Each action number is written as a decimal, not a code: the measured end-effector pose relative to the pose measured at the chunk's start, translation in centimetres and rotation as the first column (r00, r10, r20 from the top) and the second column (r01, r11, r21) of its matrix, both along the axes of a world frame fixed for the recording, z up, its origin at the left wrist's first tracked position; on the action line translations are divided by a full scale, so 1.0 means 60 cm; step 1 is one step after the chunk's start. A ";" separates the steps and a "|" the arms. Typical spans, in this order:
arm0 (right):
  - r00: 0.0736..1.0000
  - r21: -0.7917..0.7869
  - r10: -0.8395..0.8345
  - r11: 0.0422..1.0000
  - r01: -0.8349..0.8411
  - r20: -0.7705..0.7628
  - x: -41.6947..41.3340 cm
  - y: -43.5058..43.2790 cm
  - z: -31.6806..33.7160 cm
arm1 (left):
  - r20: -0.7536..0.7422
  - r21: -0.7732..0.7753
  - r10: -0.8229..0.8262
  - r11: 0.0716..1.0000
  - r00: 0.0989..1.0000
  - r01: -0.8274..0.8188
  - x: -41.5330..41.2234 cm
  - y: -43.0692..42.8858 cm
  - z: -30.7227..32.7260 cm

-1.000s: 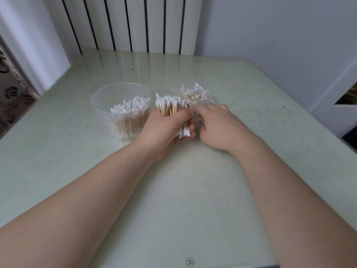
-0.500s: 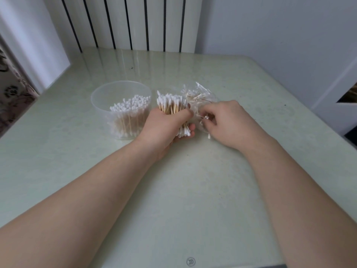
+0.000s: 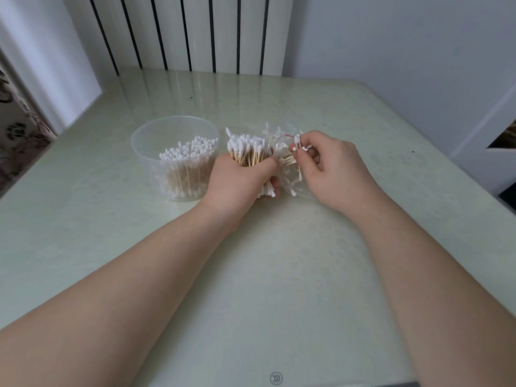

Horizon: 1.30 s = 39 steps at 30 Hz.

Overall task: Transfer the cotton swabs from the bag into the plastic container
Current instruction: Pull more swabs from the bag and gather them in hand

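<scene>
Head view: our left hand point(image 3: 237, 182) grips a bundle of swabs point(image 3: 248, 152), long axis near upright, just right of the container point(image 3: 145, 148); our right hand point(image 3: 332, 169) pinches a few swabs point(image 3: 298, 141) at the bag point(image 3: 287, 170), higher than half a second ago.

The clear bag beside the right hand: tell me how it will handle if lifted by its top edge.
The bag looks thin and crumpled, so it would probably sag and fold rather than hold shape. Few swabs show inside, so it is likely very light and may slide on the glossy table if pushed.
</scene>
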State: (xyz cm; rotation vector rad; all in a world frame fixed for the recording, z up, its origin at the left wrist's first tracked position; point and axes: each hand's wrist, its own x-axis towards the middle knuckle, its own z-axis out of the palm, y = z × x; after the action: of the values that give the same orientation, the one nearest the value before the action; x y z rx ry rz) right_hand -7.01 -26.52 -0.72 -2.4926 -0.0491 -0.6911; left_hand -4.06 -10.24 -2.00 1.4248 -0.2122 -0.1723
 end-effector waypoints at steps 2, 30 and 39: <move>0.999 -0.032 0.009 0.999 -0.010 -0.039 -0.001 0.000 0.000 | 0.037 0.006 -0.048 0.999 0.998 0.048 -0.002 0.000 -0.001; 0.975 0.223 -0.116 0.972 0.073 0.188 -0.004 -0.013 0.009 | 0.004 0.113 -0.023 0.993 1.000 0.022 0.009 -0.001 -0.010; 0.992 0.532 -0.090 0.846 0.033 0.083 0.003 -0.017 0.018 | 0.089 0.093 0.039 0.995 0.995 -0.047 0.004 0.002 -0.012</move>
State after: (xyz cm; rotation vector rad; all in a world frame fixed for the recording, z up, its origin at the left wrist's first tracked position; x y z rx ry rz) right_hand -6.83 -27.54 0.37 -1.9291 0.1652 -0.7442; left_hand -3.84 -10.09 -2.71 1.5320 -0.2476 -0.0857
